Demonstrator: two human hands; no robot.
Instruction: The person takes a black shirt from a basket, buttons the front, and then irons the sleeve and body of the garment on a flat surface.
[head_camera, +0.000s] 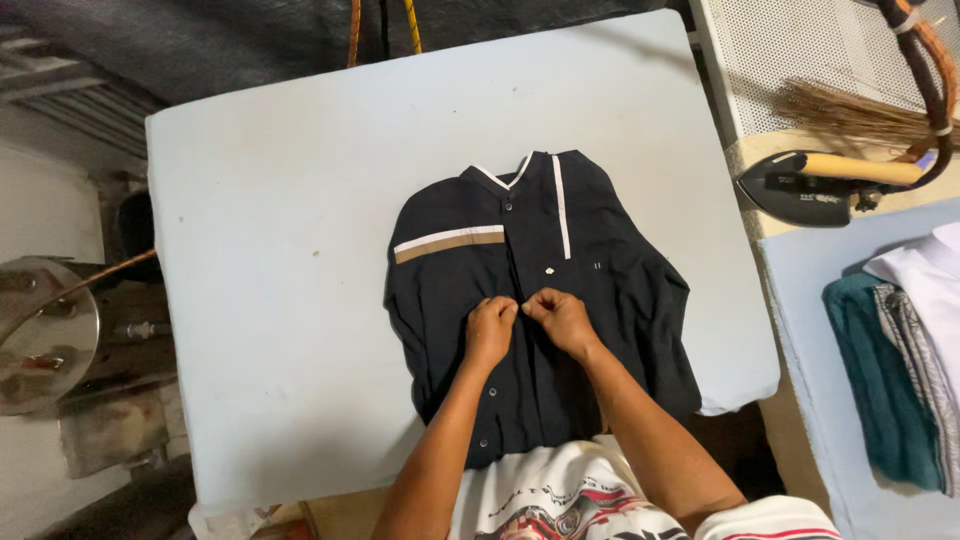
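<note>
— Black button-front shirt with white and tan stripes: where is it?
— Flat on the pale blue padded desk, mid-frame.
— And the hands?
— Left hand and right hand meet at the placket, fingers curled, pinching the fabric, forearms angled in from the bottom edge.

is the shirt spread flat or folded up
Spread flat: the shirt lies front up on the table, collar away, both hands pinching the button strip.
</note>
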